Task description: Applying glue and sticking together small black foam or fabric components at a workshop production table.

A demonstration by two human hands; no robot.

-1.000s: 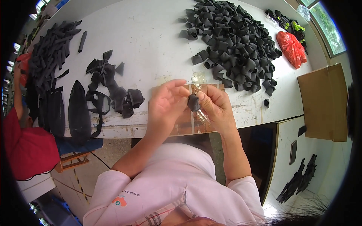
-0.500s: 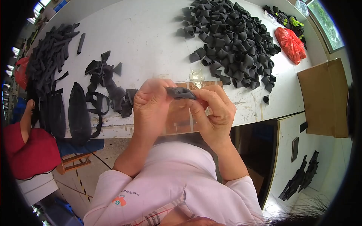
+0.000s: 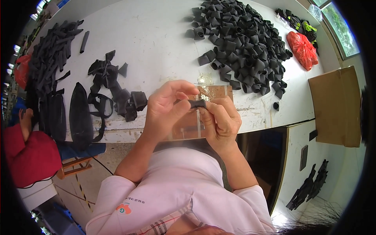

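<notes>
A small black fabric loop (image 3: 198, 103) is pinched between the thumb and fingers of my right hand (image 3: 221, 121), above the front part of the table. My left hand (image 3: 164, 107) is at its left end, the thumb against or just beside the fabric and the other fingers lifted apart from it. Below both hands lies a brown board (image 3: 184, 123) crossed by pale strips, with a shiny, glue-like patch (image 3: 206, 92) near its far edge. Part of the board is hidden by my hands.
A large pile of black folded loops (image 3: 244, 47) covers the far right of the white table (image 3: 156, 31). Black strips (image 3: 55, 51), loose black pieces (image 3: 117, 88) and a long black pouch (image 3: 81, 111) lie left. A red bag (image 3: 302, 50) and cardboard box (image 3: 337, 107) stand right. A co-worker's red sleeve (image 3: 33, 156) shows left.
My left hand has loosened from the black loop; its fingers have risen and spread. The loop stays in my right hand, which has shifted slightly left.
</notes>
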